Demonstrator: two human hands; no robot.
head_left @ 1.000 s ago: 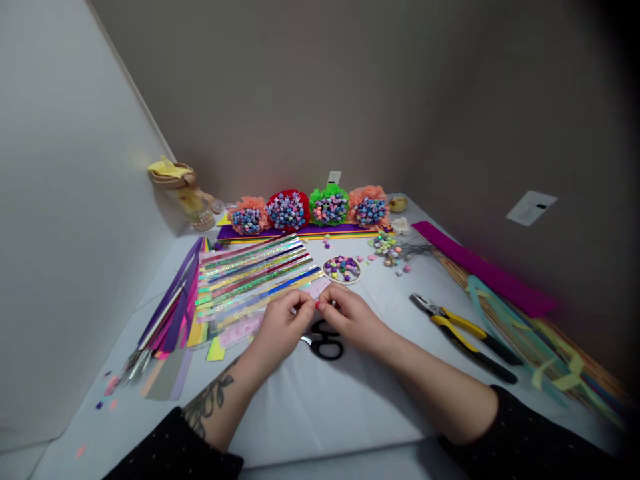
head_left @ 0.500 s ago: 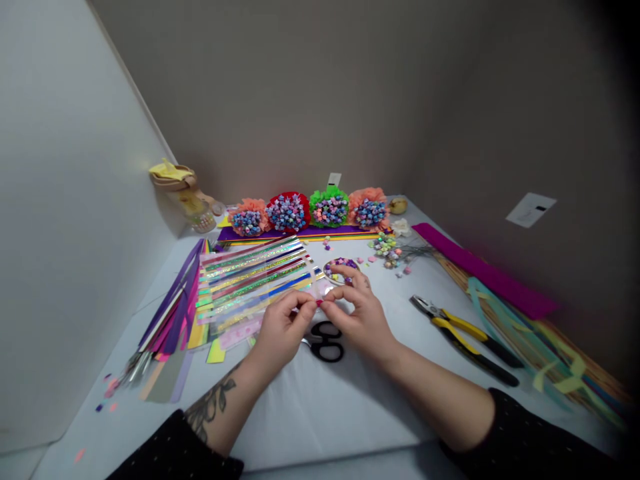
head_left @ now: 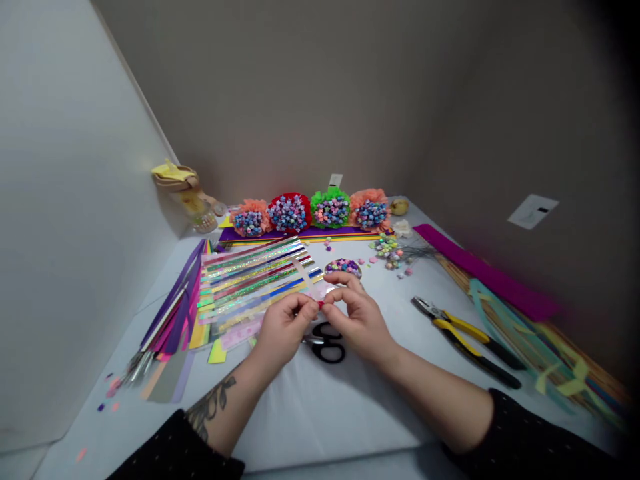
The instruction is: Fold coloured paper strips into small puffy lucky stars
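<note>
My left hand pinches a narrow paper strip at its small red folded end, thumb against index finger. From the other side, my right hand pinches the same red end, its other fingers raised and curled. The strip's pale length rises from the fingertips and leans up to the left, over a sheet of shiny striped strips. Black-handled scissors lie just below the hands, their blades partly hidden by my left hand. Behind my right fingers sits a small dish of folded paper stars.
Pliers with yellow and black handles lie at right, near bundled strips and a magenta sheet. Several star-filled tissue flowers line the back. Loose coloured strips spread at left. Walls bound the table at left, back and right.
The pale tail of the strip has swung up and to the left. My right fingers have curled in slightly, uncovering more of the dish of stars.
</note>
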